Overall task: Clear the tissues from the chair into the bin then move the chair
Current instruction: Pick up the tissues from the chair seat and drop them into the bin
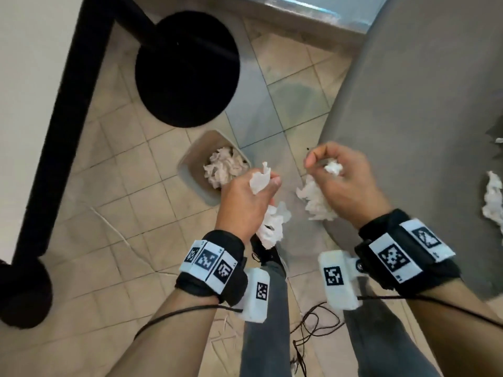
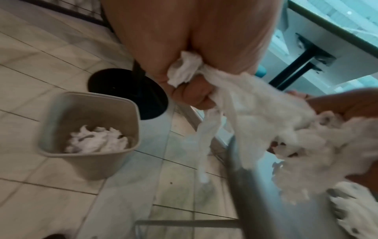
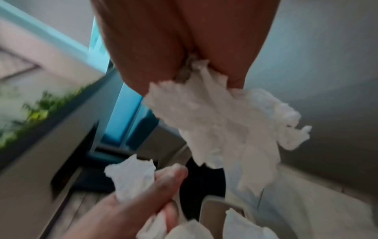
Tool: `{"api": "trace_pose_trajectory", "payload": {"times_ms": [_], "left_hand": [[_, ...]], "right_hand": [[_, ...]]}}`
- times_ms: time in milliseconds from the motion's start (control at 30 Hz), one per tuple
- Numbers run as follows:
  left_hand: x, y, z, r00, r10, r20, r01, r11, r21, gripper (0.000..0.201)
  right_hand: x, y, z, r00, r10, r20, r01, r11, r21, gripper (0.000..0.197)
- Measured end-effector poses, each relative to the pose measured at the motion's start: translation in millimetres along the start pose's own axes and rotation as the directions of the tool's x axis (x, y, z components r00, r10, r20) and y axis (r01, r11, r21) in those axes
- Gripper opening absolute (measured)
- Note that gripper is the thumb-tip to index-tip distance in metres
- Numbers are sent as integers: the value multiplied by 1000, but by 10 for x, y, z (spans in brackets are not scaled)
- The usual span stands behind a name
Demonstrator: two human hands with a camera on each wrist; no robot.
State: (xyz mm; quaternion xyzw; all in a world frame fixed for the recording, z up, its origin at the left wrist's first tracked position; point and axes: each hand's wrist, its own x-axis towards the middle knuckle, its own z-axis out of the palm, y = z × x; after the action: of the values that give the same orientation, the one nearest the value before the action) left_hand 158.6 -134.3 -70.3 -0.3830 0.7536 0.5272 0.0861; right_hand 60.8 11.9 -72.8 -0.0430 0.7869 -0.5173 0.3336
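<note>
While both fists are clenched round crumpled white paper, the left hand (image 1: 245, 197) grips a wad of tissue (image 1: 272, 227) that sticks out above its thumb and trails below its palm, and the right hand (image 1: 343, 183) grips another wad (image 1: 315, 200) that hangs from under its fingers. Both hands are held above tiled floor (image 1: 130, 186), between the bin (image 1: 190, 170) and the curved front edge of the grey chair seat (image 1: 408, 104). That bin, a beige open-topped box with rounded corners, stands on the floor just left of the left hand and holds a heap of tissues (image 1: 226, 167) below its rim. Two more tissues (image 1: 492, 202) lie on the seat near its right side, well apart from either hand. Left of the bin, a round black base (image 1: 187, 69) sits close to it with a strip of bare tile between; a black post (image 1: 68, 118) runs along the far left. Open floor lies between the bin and the chair's edge, and a thin brown cable (image 1: 313, 327) lies loose by the person's legs. Square black-and-white coded tags (image 1: 208, 261) cover both wristbands; no readable writing shows on them or on the bin.
</note>
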Motion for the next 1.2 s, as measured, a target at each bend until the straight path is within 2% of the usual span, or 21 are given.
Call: {"api": "trace_pose_trajectory", "payload": {"times_ms": [100, 167, 233, 333, 400, 500, 633, 733, 833, 933, 1000, 1067, 1200], "left_hand": [[117, -420, -292, 993, -77, -92, 80, 996, 26, 24], [230, -677, -456, 986, -132, -98, 136, 990, 32, 24], [383, -899, -603, 983, -174, -52, 176, 984, 25, 24], [683, -1198, -764, 976, -215, 35, 213, 975, 64, 44], [891, -1381, -828, 979, -201, 19, 199, 977, 82, 44], [1171, -1609, -852, 984, -169, -58, 174, 980, 97, 47], [1456, -1895, -813, 985, -148, -85, 160, 974, 160, 47], [1570, -2084, -776, 979, -205, -5, 200, 948, 246, 63], [1562, -2155, -771, 962, -269, 43, 244, 920, 308, 76], [1457, -2027, -779, 968, -250, 33, 224, 912, 344, 62], [1334, -1828, -797, 980, -200, 25, 179, 920, 348, 51], [1168, -1521, -798, 989, -144, 23, 129, 936, 327, 41], [743, -692, -677, 997, 0, 76, -14, 983, 184, 29]], "right_hand": [[198, 58, 641, 994, 8, 109, -3, 999, -46, 23], [371, 184, 1046, 988, 14, 152, 0, 996, -88, 18], [565, 329, 1391, 987, 59, 148, -43, 993, -109, 15], [841, 483, 1805, 985, 117, 128, -102, 987, -123, 14], [1022, 549, 2035, 982, 119, 149, -107, 991, -82, 15], [1264, 622, 2309, 959, 176, 222, -188, 982, 34, 18], [1513, 768, 2542, 941, 173, 291, -230, 957, 175, 38], [1615, 914, 2574, 919, 200, 340, -250, 962, 111, 61], [1529, 1015, 2461, 926, 202, 320, -222, 975, 29, 76], [1258, 1028, 2219, 925, 227, 306, -250, 967, 39, 72], [1011, 935, 2011, 918, 239, 317, -277, 958, 79, 61], [736, 810, 1738, 910, 237, 341, -293, 948, 123, 51], [92, 413, 1034, 913, 184, 364, -289, 921, 261, 49]]}}
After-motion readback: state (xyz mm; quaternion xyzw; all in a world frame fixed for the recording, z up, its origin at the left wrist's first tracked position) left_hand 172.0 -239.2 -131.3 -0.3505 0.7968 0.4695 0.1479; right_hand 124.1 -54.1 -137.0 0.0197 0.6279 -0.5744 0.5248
